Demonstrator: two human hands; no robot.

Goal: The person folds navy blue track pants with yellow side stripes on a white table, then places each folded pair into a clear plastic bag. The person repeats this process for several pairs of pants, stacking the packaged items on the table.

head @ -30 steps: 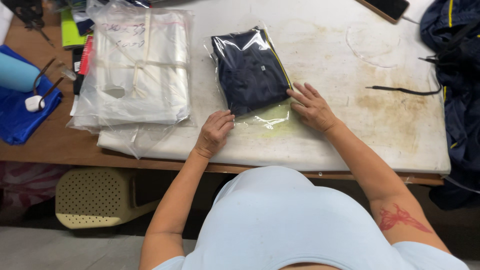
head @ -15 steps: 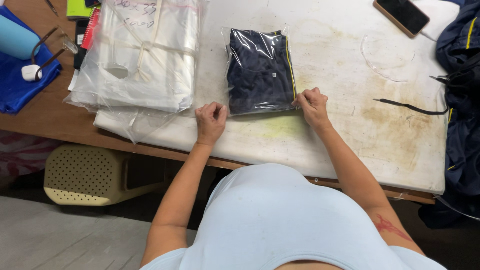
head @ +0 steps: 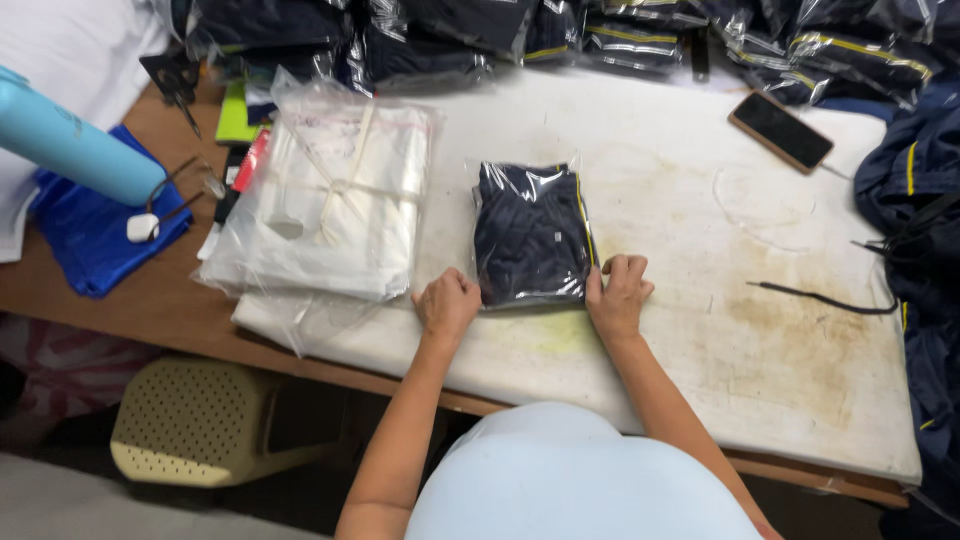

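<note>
Open desk (head: 700,330) to my right till the black cord (head: 820,298) and phone (head: 780,131). Left's tight, the clear bag stack (head: 330,200) sits right beside; packed bundles (head: 560,35) wall off the back.

To my left lies a tied stack of clear plastic bags (head: 325,205), and past it a light blue bottle (head: 70,145) over a blue cloth (head: 85,240). A phone (head: 780,131) lies face up at the far right of my stained white table (head: 700,340), with a black cord (head: 820,298) nearer me. Bagged dark garments (head: 560,35) are piled along the far edge, and a beige stool (head: 190,425) stands below.
</note>
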